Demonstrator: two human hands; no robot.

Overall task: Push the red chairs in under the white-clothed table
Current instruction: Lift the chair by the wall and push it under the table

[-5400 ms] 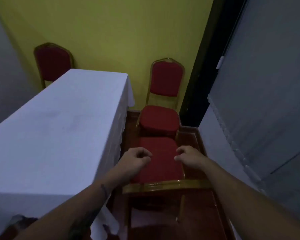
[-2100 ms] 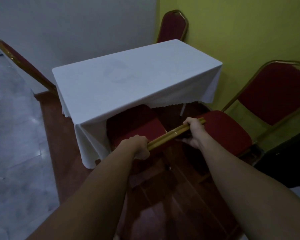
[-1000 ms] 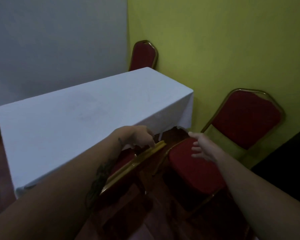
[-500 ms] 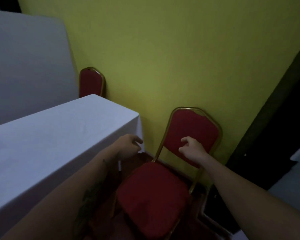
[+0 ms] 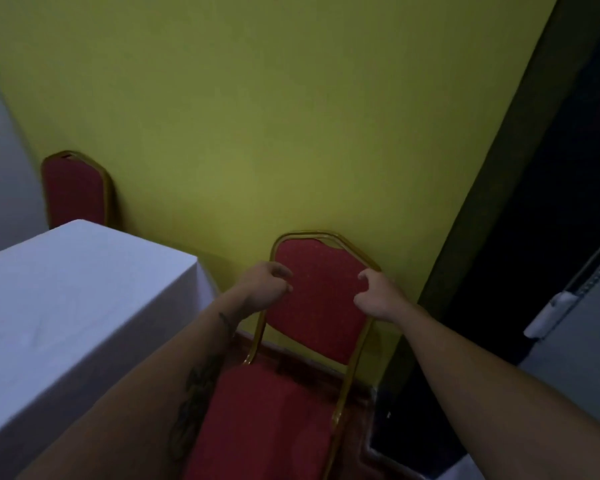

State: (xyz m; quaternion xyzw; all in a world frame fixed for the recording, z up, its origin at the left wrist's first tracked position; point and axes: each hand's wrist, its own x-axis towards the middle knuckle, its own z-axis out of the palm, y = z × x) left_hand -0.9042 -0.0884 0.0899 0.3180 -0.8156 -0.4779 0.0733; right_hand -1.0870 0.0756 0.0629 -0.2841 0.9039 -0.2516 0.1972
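A red chair with a gold frame stands against the yellow wall, facing me, its seat at the bottom centre. My left hand is at the left edge of its backrest, fingers half curled over the red pad. At the right edge is my right hand, thumb and fingers apart in a C shape. Neither hand is clearly closed around the frame. The white-clothed table fills the left side, its corner just left of the chair. Behind the table's far end a second red chair shows only its backrest.
The yellow wall is right behind the chair. A dark doorway opens on the right, with a grey panel at the far right. A strip of brown floor and skirting shows behind the seat.
My view has turned right and closed in on the chair by the wall. Both hands have risen from in front of it to the two edges of its backrest.
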